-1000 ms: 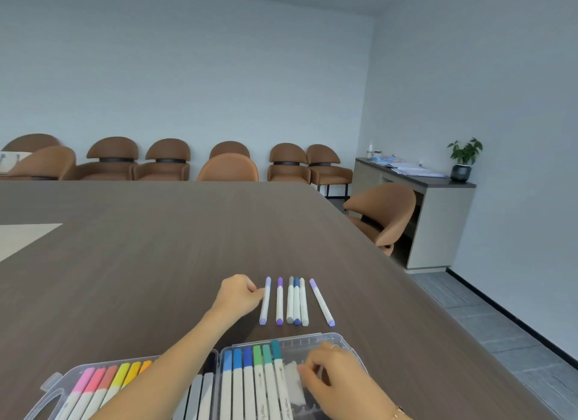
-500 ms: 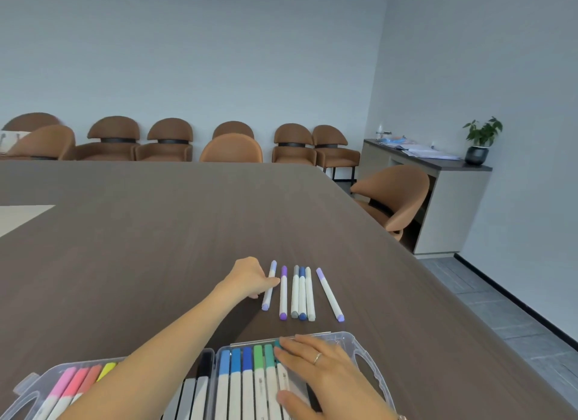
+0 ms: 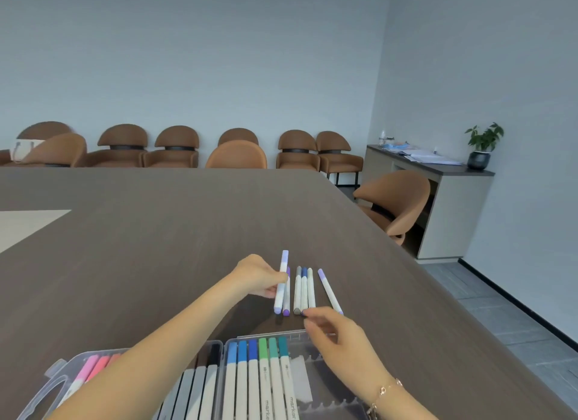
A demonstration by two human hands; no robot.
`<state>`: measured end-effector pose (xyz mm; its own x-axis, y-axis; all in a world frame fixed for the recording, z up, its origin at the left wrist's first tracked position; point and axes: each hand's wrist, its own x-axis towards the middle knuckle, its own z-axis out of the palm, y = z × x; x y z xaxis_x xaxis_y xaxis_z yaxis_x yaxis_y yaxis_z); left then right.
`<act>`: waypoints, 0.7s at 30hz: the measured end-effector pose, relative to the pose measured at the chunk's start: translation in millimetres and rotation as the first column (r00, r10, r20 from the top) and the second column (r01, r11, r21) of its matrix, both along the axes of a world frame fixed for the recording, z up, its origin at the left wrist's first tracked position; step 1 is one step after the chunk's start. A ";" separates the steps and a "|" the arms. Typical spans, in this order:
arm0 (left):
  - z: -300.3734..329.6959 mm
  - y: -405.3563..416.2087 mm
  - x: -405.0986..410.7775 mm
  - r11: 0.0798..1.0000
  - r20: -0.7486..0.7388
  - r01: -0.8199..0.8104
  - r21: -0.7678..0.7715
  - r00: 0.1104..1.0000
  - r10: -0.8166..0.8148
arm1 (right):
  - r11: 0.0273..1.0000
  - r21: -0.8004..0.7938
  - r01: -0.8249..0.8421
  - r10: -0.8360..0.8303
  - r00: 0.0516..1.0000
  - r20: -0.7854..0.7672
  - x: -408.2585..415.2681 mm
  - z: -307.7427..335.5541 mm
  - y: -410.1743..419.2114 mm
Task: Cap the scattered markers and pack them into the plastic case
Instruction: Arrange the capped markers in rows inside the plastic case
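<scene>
Nearest the camera, the clear plastic case (image 3: 331,385) lies open on the dark wood counter (image 3: 156,247). Its right half holds a row of packed blue and green markers (image 3: 259,372) with their caps pointing away, and the slots to their right are bare. Its left half, partly hidden by the left forearm, shows pink and coral markers (image 3: 93,366) at the far left and grey and black ones by the hinge.

Just beyond the case, the right hand (image 3: 341,335), a thin bracelet (image 3: 383,391) on its wrist, reaches over the case's far edge with fingers loosely curled. Its fingertips (image 3: 308,314) sit at the near ends of the loose markers, but the blur makes it hard to tell whether they touch or pinch one.

Farther out, the left hand (image 3: 259,279) pinches a lavender-capped marker (image 3: 281,282) between thumb and fingers, its far end tilted up off the counter. Beside it on the right lie a purple marker (image 3: 286,297), then a grey, a blue and a beige marker (image 3: 304,291) side by side, and a slanted lilac-capped marker (image 3: 330,291) a little apart.

Beyond the counter, brown chairs (image 3: 175,147) line the wall, and a potted plant (image 3: 481,146) stands on a sideboard (image 3: 450,200) at far right.
</scene>
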<state>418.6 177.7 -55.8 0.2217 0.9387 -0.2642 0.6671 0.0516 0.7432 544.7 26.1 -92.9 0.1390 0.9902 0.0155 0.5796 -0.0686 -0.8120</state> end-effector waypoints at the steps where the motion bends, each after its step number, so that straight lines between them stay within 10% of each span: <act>1: 6.1 -10.9 -0.5 0.999 0.079 0.032 -0.036 0.996 -0.029 | 0.999 0.003 0.050 -0.049 0.993 -0.107 -0.7 2.1 2.7; 4: 16.8 -46.4 -4.6 0.981 0.252 0.163 -0.102 0.959 -0.133 | 0.996 -0.015 0.086 -0.086 0.934 -0.346 -4.4 12.1 -0.2; 11: 5.2 -89.0 -14.7 0.955 0.385 0.277 -0.103 0.897 -0.218 | 0.995 -0.023 0.096 -0.099 0.964 -0.248 -7.4 18.1 -38.1; 21: -29.0 -87.9 -24.2 0.915 0.087 0.285 0.284 0.943 -0.321 | 0.994 -0.110 -0.024 0.028 0.999 0.037 -22.7 3.6 -58.1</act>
